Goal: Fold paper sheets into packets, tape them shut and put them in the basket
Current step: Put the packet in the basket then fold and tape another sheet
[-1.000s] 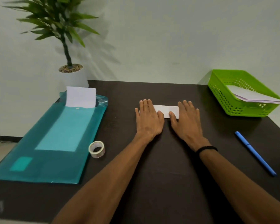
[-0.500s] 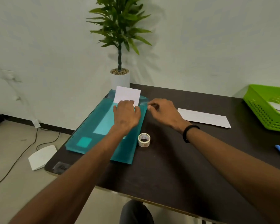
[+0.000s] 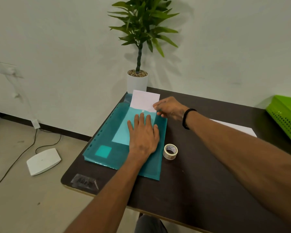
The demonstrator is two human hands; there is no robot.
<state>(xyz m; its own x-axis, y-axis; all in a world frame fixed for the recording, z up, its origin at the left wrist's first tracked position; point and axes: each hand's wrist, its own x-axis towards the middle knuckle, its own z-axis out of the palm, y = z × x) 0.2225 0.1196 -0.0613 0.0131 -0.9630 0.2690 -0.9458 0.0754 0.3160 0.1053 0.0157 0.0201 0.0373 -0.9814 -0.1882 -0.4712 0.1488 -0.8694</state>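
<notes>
Your dark brown rectangular table [image 3: 200, 174] fills the near right of the scene, its rounded corner toward the left. On its far left part lies a translucent teal plastic folder [image 3: 107, 145] with punched holes down its left edge, and a stack of white paper sheets [image 3: 144, 100] sticks out of the folder's far open end. Behind the folder, at the table's far corner, stands a green leafy plant in a white cylindrical pot [image 3: 137, 81]. At the far right edge you can see part of the bright green perforated plastic basket [image 3: 286, 118]. A folded white paper packet [image 3: 238, 127] lies flat on the table between your right forearm and the basket, mostly hidden by the arm. Your left hand [image 3: 144, 135] rests flat on the folder, fingers straight and spread, holding nothing. Your right hand [image 3: 170, 107], with a black band on its wrist, pinches the near right corner of the protruding sheets between thumb and fingertips. A small roll of clear tape [image 3: 170, 151] stands on the table just right of the folder.
</notes>
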